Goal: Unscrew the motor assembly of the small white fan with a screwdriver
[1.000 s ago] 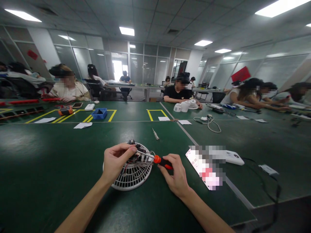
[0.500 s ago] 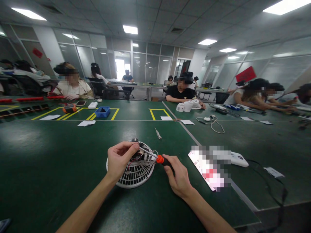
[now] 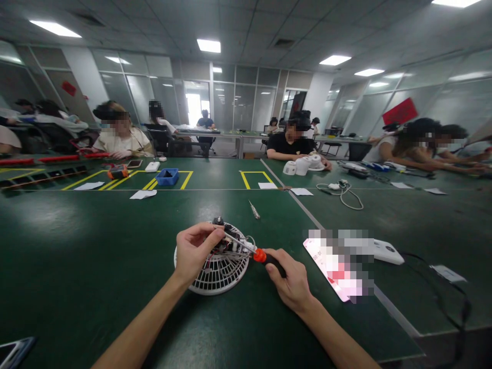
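A white round fan grille (image 3: pixel 215 274) lies flat on the green table (image 3: pixel 96 266), with a small circuit board and wires (image 3: pixel 230 245) on top of it. My left hand (image 3: pixel 194 251) pinches the board at its near-left side, fingers closed on it. My right hand (image 3: pixel 292 282) is closed round the black and orange handle of a screwdriver (image 3: pixel 261 255), whose thin shaft slants up-left with its tip at the board, beside my left fingertips.
A phone (image 3: pixel 338 264) and a white box (image 3: pixel 386 251) lie to the right, with a black cable beyond. A spare small screwdriver (image 3: pixel 254 209) lies behind the fan. Farther back sit a blue tray (image 3: pixel 167 177), paper slips, white rolls (image 3: pixel 303 165) and several seated people.
The view has shifted slightly, so everything sits a little further right. My hands keep their hold on the board and screwdriver; the screwdriver handle has dropped slightly lower.
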{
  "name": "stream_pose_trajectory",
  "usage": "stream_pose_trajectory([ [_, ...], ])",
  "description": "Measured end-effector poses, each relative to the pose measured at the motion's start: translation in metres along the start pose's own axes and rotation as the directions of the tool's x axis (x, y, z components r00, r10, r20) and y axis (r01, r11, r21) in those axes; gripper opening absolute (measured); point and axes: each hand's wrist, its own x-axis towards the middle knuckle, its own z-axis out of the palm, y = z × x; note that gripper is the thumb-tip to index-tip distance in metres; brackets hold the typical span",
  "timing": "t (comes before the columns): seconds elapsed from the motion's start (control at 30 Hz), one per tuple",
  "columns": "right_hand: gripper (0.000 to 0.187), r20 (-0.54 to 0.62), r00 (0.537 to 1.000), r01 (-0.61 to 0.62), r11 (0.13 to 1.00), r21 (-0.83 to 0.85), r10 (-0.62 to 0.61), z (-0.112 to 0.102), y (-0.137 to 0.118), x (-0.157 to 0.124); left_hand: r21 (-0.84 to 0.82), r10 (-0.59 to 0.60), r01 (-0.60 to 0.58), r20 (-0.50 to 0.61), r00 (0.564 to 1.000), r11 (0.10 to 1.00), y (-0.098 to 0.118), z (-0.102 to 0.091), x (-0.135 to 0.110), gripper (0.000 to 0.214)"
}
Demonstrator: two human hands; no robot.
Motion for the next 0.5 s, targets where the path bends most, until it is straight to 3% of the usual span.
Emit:
stream_pose_trajectory([
  [0.27, 0.032, 0.002, 0.999, -0.041, 0.999, 0.020, 0.040, -0.0012, 0.0028, 0.0007, 0.047, 0.045, -0.047, 0.041, 0.998, 0.998, 0.0025, -0.0004, -0.0021, 0.019],
  [0.5, 0.018, -0.110, 0.992, -0.059, 0.998, 0.000, 0.059, 0.0042, 0.0028, -0.0001, 0.092, 0.070, -0.071, 0.014, 0.997, 0.993, 0.0042, 0.0017, -0.0016, 0.019],
])
